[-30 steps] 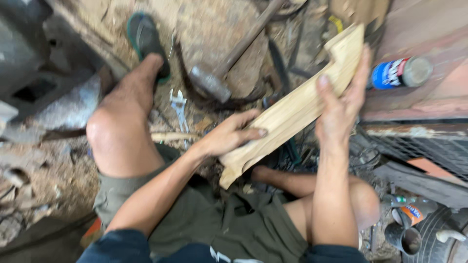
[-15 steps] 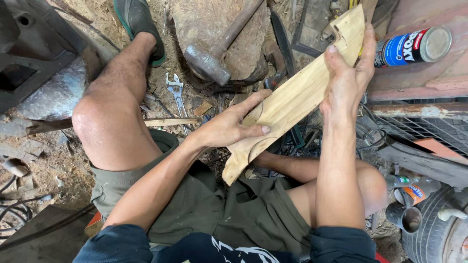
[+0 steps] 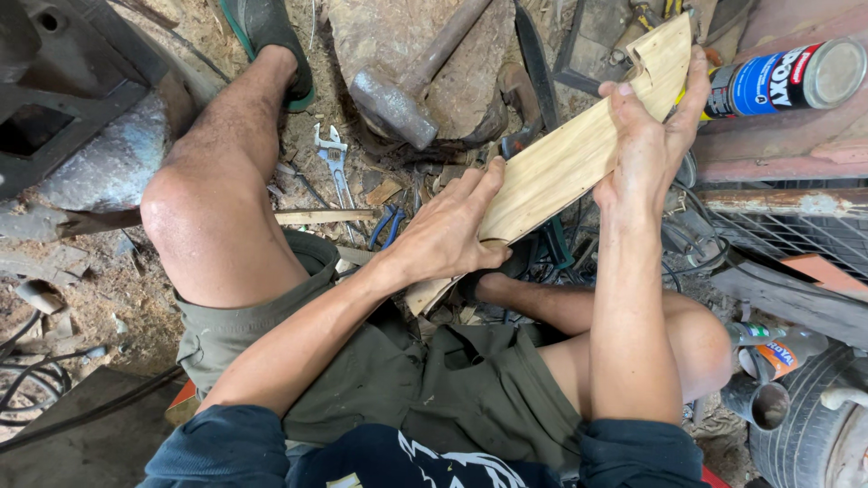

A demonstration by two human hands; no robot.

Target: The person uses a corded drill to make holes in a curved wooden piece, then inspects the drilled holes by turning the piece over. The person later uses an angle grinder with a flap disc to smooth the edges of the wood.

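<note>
I hold a long, pale carved wooden piece (image 3: 565,163) slanting from lower left to upper right above my lap. My left hand (image 3: 448,237) grips its lower part, fingers laid flat along the wood. My right hand (image 3: 646,145) clasps the upper end near a notched, curved cut-out. I am seated with my left knee (image 3: 194,217) raised and my right leg folded beneath the wood.
A sledgehammer (image 3: 402,90) rests on a wooden block (image 3: 407,45) ahead. A wrench (image 3: 334,158) and blue-handled pliers (image 3: 384,226) lie on the dirt floor. A blue and red can (image 3: 782,77) lies on a rusty surface at right. A tyre (image 3: 814,434) sits at lower right.
The view has shifted and steadied. Both hands keep their grip on the wooden piece, which has turned slightly and stays raised over my lap.
</note>
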